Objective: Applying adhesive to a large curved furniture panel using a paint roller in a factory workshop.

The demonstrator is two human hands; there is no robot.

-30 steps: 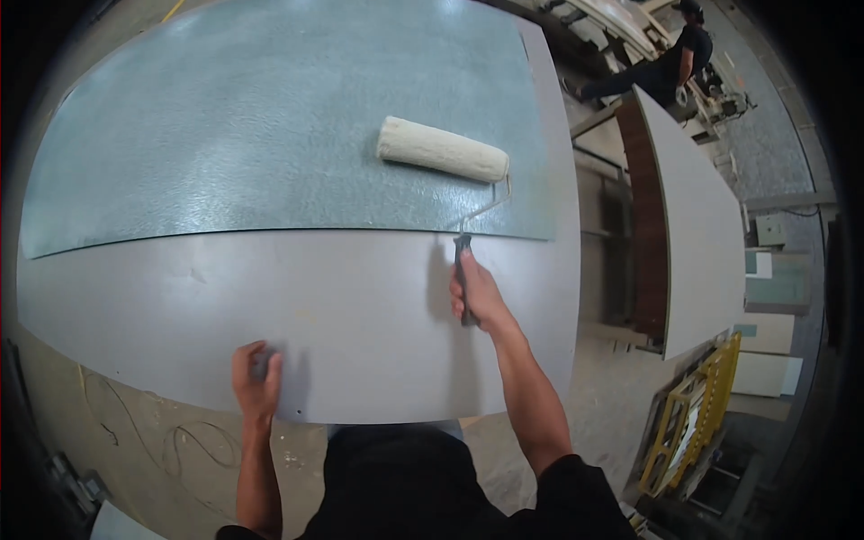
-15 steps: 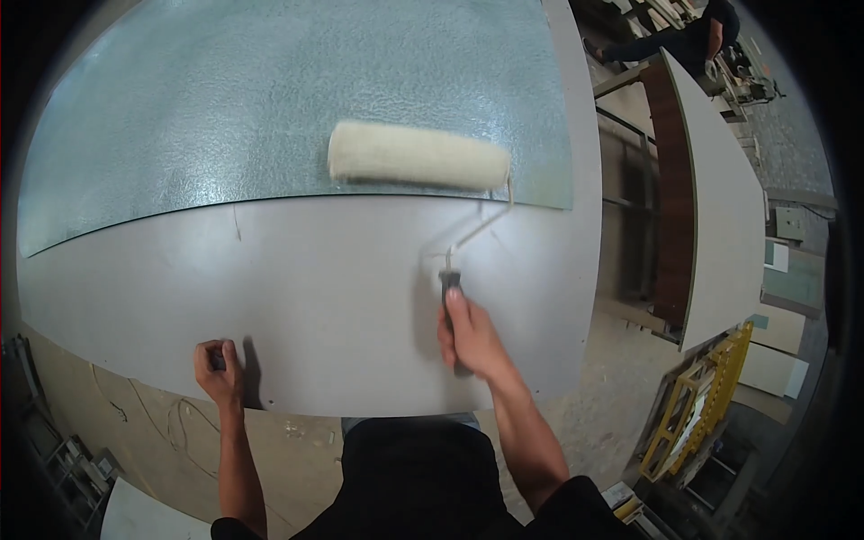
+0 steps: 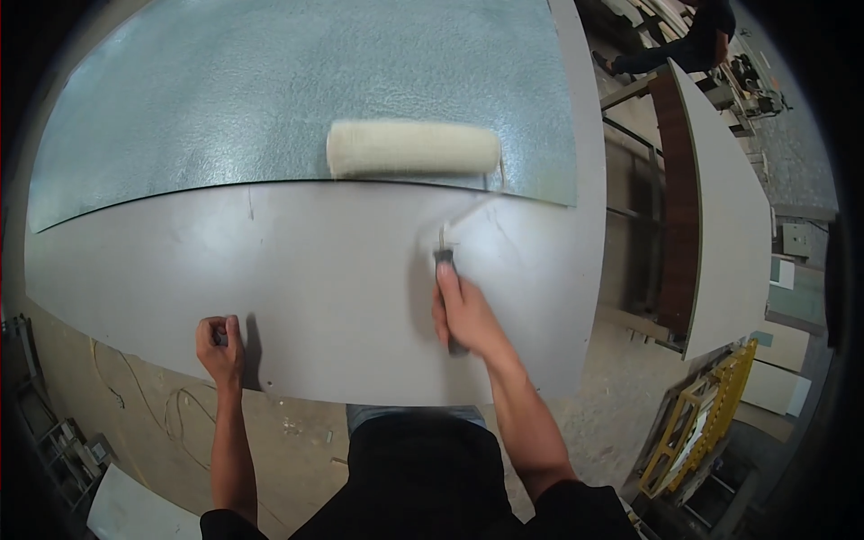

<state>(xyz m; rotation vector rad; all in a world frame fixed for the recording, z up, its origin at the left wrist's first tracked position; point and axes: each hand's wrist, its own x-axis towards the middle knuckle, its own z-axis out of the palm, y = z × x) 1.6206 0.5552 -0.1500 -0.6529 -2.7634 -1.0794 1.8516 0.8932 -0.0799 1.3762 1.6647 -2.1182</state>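
Note:
My right hand [image 3: 465, 313] is wrapped round the dark handle of a paint roller [image 3: 414, 148], thumb along the top. Its wide cream sleeve lies across the wet, glossy pale blue-green sheet [image 3: 297, 81], close to the sheet's near edge. A bent wire frame, slightly blurred, links handle and sleeve. My left hand [image 3: 220, 349] is closed, its fingers curled toward the thumb, over the near left part of the grey tabletop [image 3: 342, 279]. A dark spot shows inside the curl, but I cannot make out what it is.
To the right stands another table [image 3: 727, 225] with a pale top and brown side. Beyond it, a person [image 3: 697, 40] in dark clothes is at the far right. A yellow metal frame [image 3: 700, 418] leans at the lower right. Cords [image 3: 171, 409] trail on the floor at left.
The roller has shifted a little left along the sheet's near edge, my right hand moving with it. My left hand stays closed in about the same place. The whole view has tilted slightly.

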